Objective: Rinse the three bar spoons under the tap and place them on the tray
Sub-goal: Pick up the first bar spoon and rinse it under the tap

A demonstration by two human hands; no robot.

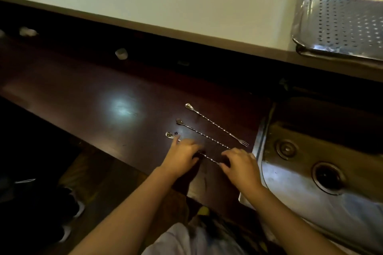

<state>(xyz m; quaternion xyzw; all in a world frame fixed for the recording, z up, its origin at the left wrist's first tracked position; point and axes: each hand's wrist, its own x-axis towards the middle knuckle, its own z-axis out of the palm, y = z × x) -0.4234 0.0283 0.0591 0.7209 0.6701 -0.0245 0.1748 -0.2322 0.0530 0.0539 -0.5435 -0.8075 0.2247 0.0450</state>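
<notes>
Three long twisted bar spoons lie side by side on the dark wooden counter (87, 89). The far spoon (215, 124) ends in a small fork on the right. The middle spoon (199, 132) runs under my right hand. The near spoon (208, 158) shows its bowl at the left. My left hand (182, 156) rests on its stem near the bowl, fingers curled on it. My right hand (240, 163) pinches its other end. A perforated steel tray (306, 27) sits on the white bar top at the upper right. No tap is in view.
A steel sink (294, 188) with two drains lies right of the counter. The raised white bar top (145, 4) runs along the back. Small pale objects (121, 53) sit in the dark gap below it. Shoes show on the floor at the lower left.
</notes>
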